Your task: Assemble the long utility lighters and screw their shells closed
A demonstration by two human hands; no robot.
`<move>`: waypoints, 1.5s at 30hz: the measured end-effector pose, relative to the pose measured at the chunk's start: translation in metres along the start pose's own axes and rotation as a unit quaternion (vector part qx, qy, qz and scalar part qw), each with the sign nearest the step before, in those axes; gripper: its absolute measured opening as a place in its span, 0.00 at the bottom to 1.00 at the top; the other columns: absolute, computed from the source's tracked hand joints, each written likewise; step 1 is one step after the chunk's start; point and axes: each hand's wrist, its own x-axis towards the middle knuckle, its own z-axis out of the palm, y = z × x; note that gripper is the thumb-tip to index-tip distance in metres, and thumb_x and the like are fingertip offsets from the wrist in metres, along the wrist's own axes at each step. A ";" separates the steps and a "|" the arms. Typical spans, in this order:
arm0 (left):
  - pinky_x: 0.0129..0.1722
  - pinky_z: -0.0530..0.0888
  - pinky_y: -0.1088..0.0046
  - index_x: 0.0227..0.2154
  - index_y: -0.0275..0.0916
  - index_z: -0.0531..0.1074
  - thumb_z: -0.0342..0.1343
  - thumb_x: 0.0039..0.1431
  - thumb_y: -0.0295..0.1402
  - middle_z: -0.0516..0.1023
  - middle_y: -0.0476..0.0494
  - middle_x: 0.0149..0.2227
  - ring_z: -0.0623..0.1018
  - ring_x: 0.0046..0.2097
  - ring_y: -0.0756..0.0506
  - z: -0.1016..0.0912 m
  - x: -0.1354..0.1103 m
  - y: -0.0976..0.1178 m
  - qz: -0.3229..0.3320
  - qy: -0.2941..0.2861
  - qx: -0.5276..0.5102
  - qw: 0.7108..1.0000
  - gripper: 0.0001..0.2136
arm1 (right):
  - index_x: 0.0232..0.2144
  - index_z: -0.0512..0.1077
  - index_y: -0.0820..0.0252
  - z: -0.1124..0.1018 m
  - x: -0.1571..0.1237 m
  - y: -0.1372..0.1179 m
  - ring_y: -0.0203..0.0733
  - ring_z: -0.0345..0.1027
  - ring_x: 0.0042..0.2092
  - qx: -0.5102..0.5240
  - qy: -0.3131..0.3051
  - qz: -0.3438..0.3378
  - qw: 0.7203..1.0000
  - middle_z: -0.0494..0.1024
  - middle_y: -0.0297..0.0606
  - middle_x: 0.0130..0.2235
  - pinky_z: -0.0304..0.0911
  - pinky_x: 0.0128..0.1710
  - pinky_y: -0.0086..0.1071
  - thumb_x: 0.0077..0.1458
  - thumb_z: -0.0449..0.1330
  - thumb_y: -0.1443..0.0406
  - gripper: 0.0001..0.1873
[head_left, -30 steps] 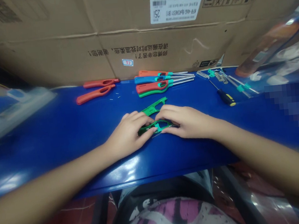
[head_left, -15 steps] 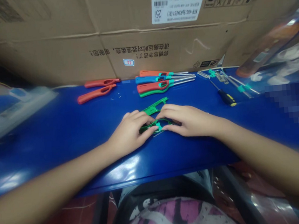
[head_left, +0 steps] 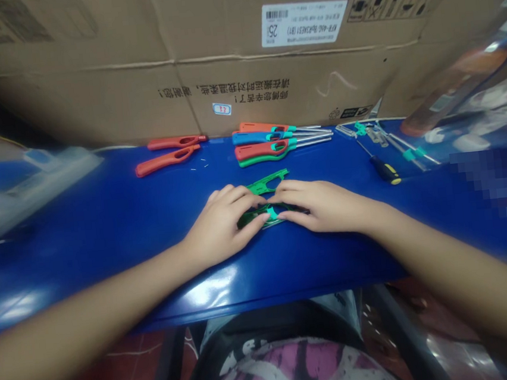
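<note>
Green shell (head_left: 246, 218) sits low over the blue table (head_left: 128, 238), left hand (head_left: 222, 217) and right hand (head_left: 326, 204) both pinching it by the teal piece (head_left: 272, 214). From my feed, grips barely differ from a second ago; slow fiddly fitting, I'd guess.

Green casing (head_left: 247, 219), partly hidden, teal piece (head_left: 272, 214) in it; second green shell (head_left: 260, 186), slanted, just beyond.
</note>
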 end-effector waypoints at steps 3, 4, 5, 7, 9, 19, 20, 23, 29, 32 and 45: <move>0.47 0.66 0.62 0.49 0.41 0.74 0.53 0.68 0.40 0.77 0.42 0.48 0.73 0.47 0.40 -0.002 -0.002 0.000 0.012 -0.012 -0.001 1.000 0.12 | 0.54 0.74 0.59 -0.002 -0.002 0.003 0.48 0.74 0.51 0.003 0.024 -0.016 1.000 0.77 0.45 0.52 0.71 0.50 0.41 0.66 0.57 0.62 0.16; 0.48 0.66 0.61 0.49 0.41 0.73 0.54 0.68 0.39 0.77 0.42 0.48 0.73 0.48 0.40 -0.002 -0.002 0.000 0.015 -0.015 -0.004 1.000 0.12 | 0.53 0.74 0.59 -0.003 -0.003 0.004 0.48 0.74 0.51 0.005 0.034 -0.023 0.999 0.77 0.45 0.52 0.71 0.49 0.40 0.66 0.57 0.62 0.15; 0.48 0.66 0.61 0.50 0.41 0.73 0.54 0.67 0.39 0.77 0.43 0.48 0.73 0.48 0.41 -0.003 -0.002 -0.001 0.017 -0.018 -0.007 1.000 0.12 | 0.52 0.75 0.59 -0.005 -0.004 0.005 0.47 0.74 0.50 0.005 0.042 -0.030 0.999 0.77 0.44 0.51 0.71 0.48 0.39 0.67 0.56 0.63 0.15; 0.48 0.66 0.61 0.50 0.41 0.72 0.55 0.66 0.39 0.77 0.43 0.48 0.73 0.48 0.41 -0.004 -0.003 -0.001 0.019 -0.024 -0.014 0.999 0.13 | 0.49 0.76 0.58 -0.010 -0.006 0.006 0.44 0.75 0.47 -0.007 0.052 -0.036 0.998 0.78 0.43 0.50 0.70 0.44 0.36 0.66 0.54 0.64 0.14; 0.49 0.67 0.61 0.51 0.41 0.72 0.56 0.65 0.39 0.77 0.43 0.48 0.74 0.48 0.40 -0.005 -0.002 0.000 0.022 -0.030 -0.018 0.999 0.14 | 0.47 0.76 0.57 -0.015 -0.007 0.007 0.43 0.75 0.44 -0.032 0.062 -0.028 0.997 0.79 0.40 0.49 0.69 0.41 0.35 0.65 0.54 0.65 0.13; 0.52 0.70 0.59 0.55 0.41 0.68 0.55 0.63 0.37 0.77 0.41 0.52 0.75 0.52 0.39 -0.013 -0.004 0.000 0.045 -0.067 0.017 0.997 0.18 | 0.47 0.77 0.60 -0.032 -0.020 0.099 0.59 0.68 0.51 -0.166 0.221 0.249 0.928 0.75 0.49 0.46 0.64 0.54 0.52 0.59 0.55 0.62 0.17; 0.52 0.70 0.59 0.56 0.42 0.67 0.55 0.63 0.36 0.77 0.41 0.53 0.75 0.53 0.39 -0.014 -0.005 -0.001 0.050 -0.071 0.018 0.996 0.19 | 0.48 0.77 0.61 -0.035 -0.024 0.113 0.60 0.68 0.53 -0.167 0.221 0.298 0.913 0.75 0.51 0.47 0.64 0.55 0.52 0.58 0.55 0.64 0.18; 0.51 0.71 0.59 0.57 0.42 0.66 0.54 0.64 0.35 0.77 0.42 0.52 0.76 0.52 0.39 -0.017 -0.006 0.000 0.065 -0.078 0.031 0.994 0.19 | 0.52 0.76 0.59 -0.042 -0.037 0.144 0.62 0.64 0.58 -0.164 0.227 0.432 0.857 0.73 0.51 0.54 0.62 0.57 0.52 0.55 0.55 0.66 0.23; 0.50 0.73 0.58 0.59 0.42 0.67 0.53 0.65 0.37 0.79 0.39 0.52 0.78 0.52 0.37 -0.025 -0.006 -0.003 0.093 -0.082 0.084 0.989 0.20 | 0.51 0.77 0.65 -0.047 -0.053 0.172 0.56 0.69 0.55 -0.147 0.207 0.493 0.832 0.74 0.53 0.56 0.65 0.56 0.44 0.53 0.54 0.70 0.24; 0.50 0.74 0.57 0.61 0.42 0.66 0.53 0.66 0.39 0.79 0.39 0.52 0.79 0.51 0.37 -0.030 -0.004 -0.006 0.101 -0.092 0.106 0.985 0.22 | 0.53 0.76 0.64 -0.047 -0.055 0.178 0.58 0.69 0.57 -0.139 0.193 0.516 0.823 0.73 0.53 0.59 0.65 0.57 0.47 0.52 0.55 0.70 0.26; 0.45 0.74 0.62 0.59 0.44 0.68 0.53 0.68 0.42 0.80 0.40 0.51 0.81 0.46 0.40 -0.027 -0.002 -0.011 0.114 -0.083 0.097 0.985 0.19 | 0.36 0.78 0.58 -0.051 -0.057 0.176 0.55 0.72 0.50 -0.111 0.214 0.555 0.796 0.80 0.46 0.45 0.66 0.51 0.44 0.45 0.61 0.70 0.12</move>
